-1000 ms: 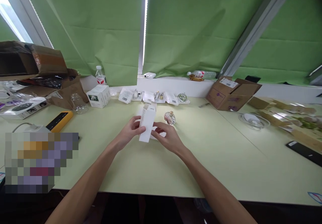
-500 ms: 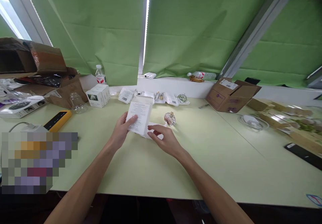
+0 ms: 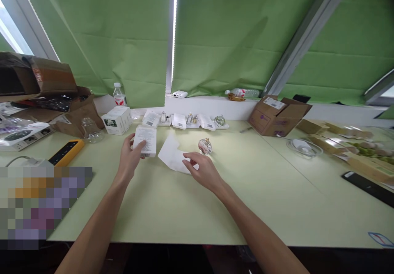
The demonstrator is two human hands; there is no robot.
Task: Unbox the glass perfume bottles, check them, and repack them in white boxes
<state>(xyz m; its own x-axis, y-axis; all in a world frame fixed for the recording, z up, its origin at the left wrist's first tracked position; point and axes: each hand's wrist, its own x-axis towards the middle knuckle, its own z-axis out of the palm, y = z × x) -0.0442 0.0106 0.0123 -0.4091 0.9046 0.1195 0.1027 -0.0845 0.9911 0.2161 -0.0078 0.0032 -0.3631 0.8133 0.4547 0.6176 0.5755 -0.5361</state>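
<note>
My left hand [image 3: 129,157] grips a small white box [image 3: 145,139] with printed text and a barcode, its thumb lying on the printed face. A creased sheet of white paper [image 3: 170,155] lies on the table to the right of the box. Over the right end of this sheet is my right hand [image 3: 203,169], its thumb and forefinger bent but apart, with nothing visible between them. Just beyond that hand stands a rounded glass bottle [image 3: 205,146] with a gold-coloured top and a pinkish pattern.
Along the back wall sit white packets [image 3: 179,120], small bottles and a green round bottle [image 3: 219,120]. White boxes [image 3: 117,120], a clear jar [image 3: 91,131] and a yellow power strip [image 3: 66,153] are at left. A cardboard carton [image 3: 271,118] and coiled cable [image 3: 304,147] stand right.
My left hand has carried the white box leftward, away from the paper, uncovering more of the sheet. My right hand has stayed nearly in place. The view has shifted slightly.
</note>
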